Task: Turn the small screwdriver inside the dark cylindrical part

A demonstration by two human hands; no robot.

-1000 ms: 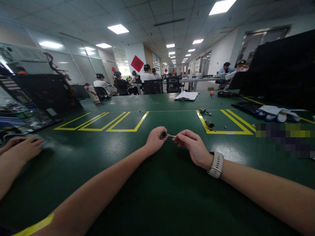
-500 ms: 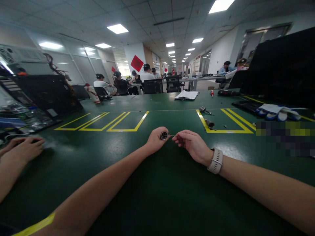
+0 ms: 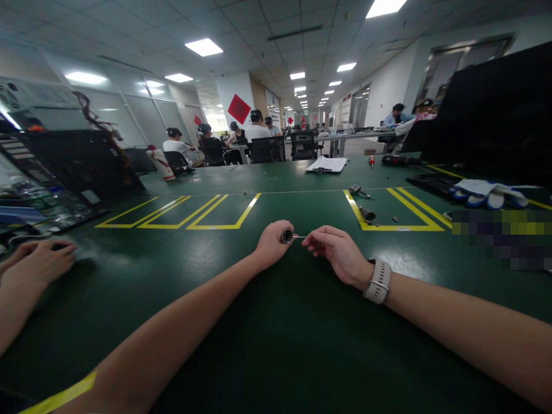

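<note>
My left hand (image 3: 275, 244) is closed around a round metal cylinder (image 3: 286, 236), whose hollow, dark end faces me. My right hand (image 3: 331, 247), wearing a pale watch strap, pinches a thin metal rod (image 3: 301, 237) between thumb and fingertips. The rod reaches across to the right side of my left hand, beside the cylinder; whether its tip enters the cylinder is hidden. Both hands are held over the green table (image 3: 276, 345). Farther right, inside a yellow-taped box, lie a flared metal sleeve (image 3: 367, 215), a metal part with a thin shaft (image 3: 356, 191) and a small metal piece (image 3: 395, 218).
Another person's hands (image 3: 41, 261) rest at the left edge. White-and-blue gloves (image 3: 489, 193) lie on the right near a dark tray (image 3: 431, 183). A clipboard with papers (image 3: 328, 165) and a black tool (image 3: 401, 160) are at the far edge. Yellow tape (image 3: 215, 227) marks the tabletop.
Both hands stay in almost the same place with the cylinder and the rod. The view has shifted very slightly.
</note>
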